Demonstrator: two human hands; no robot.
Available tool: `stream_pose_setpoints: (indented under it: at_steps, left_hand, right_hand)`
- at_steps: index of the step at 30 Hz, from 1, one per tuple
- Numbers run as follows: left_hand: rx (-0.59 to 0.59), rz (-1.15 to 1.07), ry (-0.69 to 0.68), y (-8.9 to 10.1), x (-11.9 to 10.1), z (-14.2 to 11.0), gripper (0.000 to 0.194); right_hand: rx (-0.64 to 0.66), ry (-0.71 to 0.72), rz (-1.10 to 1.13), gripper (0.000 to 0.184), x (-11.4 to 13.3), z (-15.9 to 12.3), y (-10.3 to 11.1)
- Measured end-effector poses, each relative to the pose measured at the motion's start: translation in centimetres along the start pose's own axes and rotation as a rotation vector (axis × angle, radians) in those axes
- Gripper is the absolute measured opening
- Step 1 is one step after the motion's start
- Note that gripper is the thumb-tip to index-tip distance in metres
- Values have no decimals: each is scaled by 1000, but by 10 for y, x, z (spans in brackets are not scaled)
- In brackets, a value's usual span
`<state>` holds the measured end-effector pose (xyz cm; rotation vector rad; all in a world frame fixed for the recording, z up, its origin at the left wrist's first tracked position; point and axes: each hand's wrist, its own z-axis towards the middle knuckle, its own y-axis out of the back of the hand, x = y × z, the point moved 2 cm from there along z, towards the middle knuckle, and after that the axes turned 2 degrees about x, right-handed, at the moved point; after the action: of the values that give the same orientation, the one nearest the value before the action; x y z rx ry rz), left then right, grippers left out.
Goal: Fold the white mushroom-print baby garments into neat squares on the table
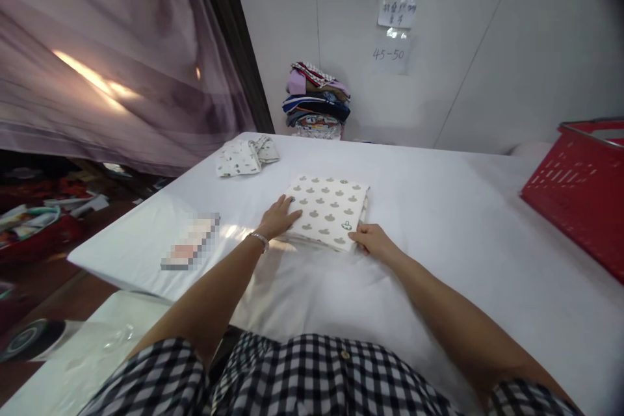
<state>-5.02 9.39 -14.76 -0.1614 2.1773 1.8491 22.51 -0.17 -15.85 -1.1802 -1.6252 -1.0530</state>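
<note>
Patterned cloth (327,209) — folded, flat

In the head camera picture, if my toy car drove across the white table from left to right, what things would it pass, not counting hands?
Blurred-out flat thing → white cloth with little green marks → folded cloth with grey shapes → red basket.

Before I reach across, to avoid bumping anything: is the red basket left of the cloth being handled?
No, the red basket stands to the right of that folded, printed cloth.
</note>
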Motion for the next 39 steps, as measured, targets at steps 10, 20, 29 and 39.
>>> stream_pose_setpoints:
  at_steps: [10,20,29,39]
  left_hand:
    - [-9,123,-21,16,-18,1,69]
    - [-17,107,-86,-1,-34,-4,71]
    - [-44,-34,-82,5,-26,5,58]
    - [-73,-174,186,22,6,-11,65]
  right_hand:
    - [-60,-64,111,34,13,16,12]
    - [-174,-32,69,26,5,21,15]
    - [-263,-25,-96,23,2,20,19]
    - [-137,-156,107,47,-3,22,19]
